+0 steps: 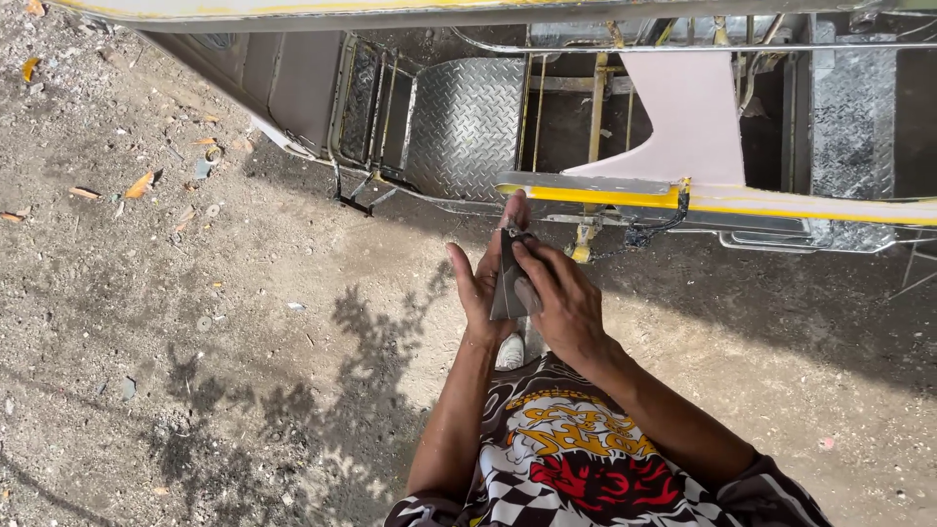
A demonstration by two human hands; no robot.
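One sandpaper sheet (508,283) btwn left hand (485,278) & right hand (564,303).

Outdoor site in strong sunlight. Ground (195,371) is bare packed dirt and gravel, littered with dry leaves (140,184) and small debris well left of the hands. Leafy shadow (371,332) falls just left of them. Above and beyond stands a vehicle frame: diamond-tread steel plate (467,122), a yellow-edged panel (683,198) just above the fingertips, grey bodywork (283,83) to upper left
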